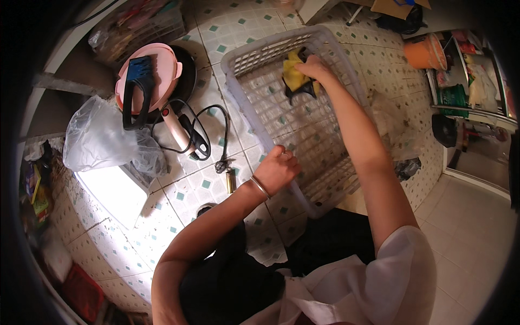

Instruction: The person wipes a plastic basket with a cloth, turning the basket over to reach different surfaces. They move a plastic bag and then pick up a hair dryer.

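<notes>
A large, pale plastic basket with a lattice bottom and sides [260, 132] lies on the tiled floor before me. My left hand [278, 168], with a ring and a bangle at the wrist, is closed around the basket's near left rim. Inside the basket, by its far end, my right hand [315, 68] grips a yellow and black cloth [296, 75]. Part of the cloth hangs down over the lattice; the fingertips of my right hand are partly hidden by it.
Left of the basket are a pink lid [162, 89], a black and blue plastic handled thing [140, 73], a corded appliance handle [176, 130] and a clear plastic bag [97, 138]. An orange bucket [424, 53] stands at the right, near a shelf rack [467, 109].
</notes>
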Tool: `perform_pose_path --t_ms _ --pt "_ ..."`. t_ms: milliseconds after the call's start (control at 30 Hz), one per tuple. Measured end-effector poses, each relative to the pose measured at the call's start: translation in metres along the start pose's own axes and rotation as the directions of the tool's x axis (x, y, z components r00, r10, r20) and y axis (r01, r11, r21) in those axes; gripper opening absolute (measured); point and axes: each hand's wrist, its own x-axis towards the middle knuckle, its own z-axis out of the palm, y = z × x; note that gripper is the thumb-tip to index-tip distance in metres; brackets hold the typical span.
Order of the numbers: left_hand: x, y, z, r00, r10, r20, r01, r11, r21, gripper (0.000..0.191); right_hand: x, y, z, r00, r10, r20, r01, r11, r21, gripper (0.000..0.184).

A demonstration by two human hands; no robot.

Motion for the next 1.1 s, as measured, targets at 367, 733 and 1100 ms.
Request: perform_pose_path --t_ms 367,733,1100 --pt "0.012 -0.002 -0.002 0.999 0.041 -0.007 -0.042 0.993 -0.115 0.026 -0.063 -0.014 0.071 0.564 -0.632 0.532 0.775 0.627 -0.078 0.050" --pt "0.020 -0.002 -0.004 0.996 0.085 0.024 -0.083 0.994 -0.065 0.029 0.016 0.008 0.008 0.939 -0.190 -0.288 0.134 0.970 -0.205 0.038" --pt "0.008 -0.002 -0.007 0.998 0.050 0.037 -0.047 0.996 -0.081 0.021 -0.075 0.009 0.011 0.810 -0.413 0.417 0.564 0.744 -0.357 0.030"
